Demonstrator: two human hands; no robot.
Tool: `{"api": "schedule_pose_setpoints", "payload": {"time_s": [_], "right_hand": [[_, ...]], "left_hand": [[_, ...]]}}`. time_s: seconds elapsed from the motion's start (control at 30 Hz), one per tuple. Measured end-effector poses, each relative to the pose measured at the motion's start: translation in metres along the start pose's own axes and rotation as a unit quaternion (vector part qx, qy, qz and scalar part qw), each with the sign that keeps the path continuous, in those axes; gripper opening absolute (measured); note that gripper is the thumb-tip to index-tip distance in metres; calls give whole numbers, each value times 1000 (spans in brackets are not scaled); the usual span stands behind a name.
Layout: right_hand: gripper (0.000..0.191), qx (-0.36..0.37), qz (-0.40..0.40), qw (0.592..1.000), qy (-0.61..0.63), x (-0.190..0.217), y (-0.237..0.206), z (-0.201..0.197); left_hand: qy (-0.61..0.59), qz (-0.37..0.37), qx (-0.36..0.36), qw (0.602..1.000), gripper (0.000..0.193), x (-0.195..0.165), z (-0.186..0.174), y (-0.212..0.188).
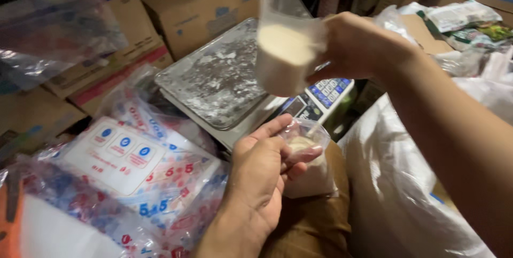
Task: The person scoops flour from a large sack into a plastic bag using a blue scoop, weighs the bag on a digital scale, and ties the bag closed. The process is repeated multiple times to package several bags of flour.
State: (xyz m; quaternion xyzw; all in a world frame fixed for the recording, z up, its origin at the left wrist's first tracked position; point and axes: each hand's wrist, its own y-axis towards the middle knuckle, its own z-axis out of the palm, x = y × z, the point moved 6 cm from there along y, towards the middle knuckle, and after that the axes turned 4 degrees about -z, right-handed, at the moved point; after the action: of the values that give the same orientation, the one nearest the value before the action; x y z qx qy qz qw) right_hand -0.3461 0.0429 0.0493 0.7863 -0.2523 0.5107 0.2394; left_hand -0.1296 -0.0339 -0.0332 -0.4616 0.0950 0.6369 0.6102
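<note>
My right hand (359,45) grips a clear plastic measuring jug (286,44) by its handle, tilted, with pale powder inside. It hangs above and a little left of a small clear plastic bag (310,164) holding some of the same powder. My left hand (263,180) holds that bag open by its mouth, thumb and fingers pinching the rim. Both are just in front of an electronic weighing scale (216,81) whose steel pan is dusted with white powder; its keypad (328,91) shows below the jug.
A big white sack (398,194) stands open at the right. Stacks of printed plastic bags (133,167) lie at the left. Cardboard boxes (192,1) line the back, and more packets (470,23) sit at the upper right.
</note>
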Motion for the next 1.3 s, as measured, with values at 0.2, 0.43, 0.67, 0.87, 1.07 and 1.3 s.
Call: {"api": "schedule_pose_setpoints", "payload": {"time_s": [0.2, 0.43, 0.67, 0.87, 1.07, 1.3], "right_hand": [[40, -80, 267, 918, 282, -33, 67, 67], [36, -78, 256, 933, 240, -27, 85, 95], [36, 4, 149, 986, 69, 6, 16, 40], [49, 141, 297, 931, -161, 17, -106, 29], [47, 52, 260, 964, -5, -17, -151, 36], [39, -27, 202, 977, 66, -30, -154, 33]], "left_hand": [[-2, -3, -1, 1000, 58, -5, -5, 10], [37, -14, -25, 999, 54, -4, 1, 1], [54, 65, -2, 996, 51, 10, 19, -5], [43, 101, -8, 994, 54, 40, 45, -18], [112, 142, -80, 980, 68, 56, 54, -45], [160, 71, -99, 980, 38, 49, 38, -40]]}}
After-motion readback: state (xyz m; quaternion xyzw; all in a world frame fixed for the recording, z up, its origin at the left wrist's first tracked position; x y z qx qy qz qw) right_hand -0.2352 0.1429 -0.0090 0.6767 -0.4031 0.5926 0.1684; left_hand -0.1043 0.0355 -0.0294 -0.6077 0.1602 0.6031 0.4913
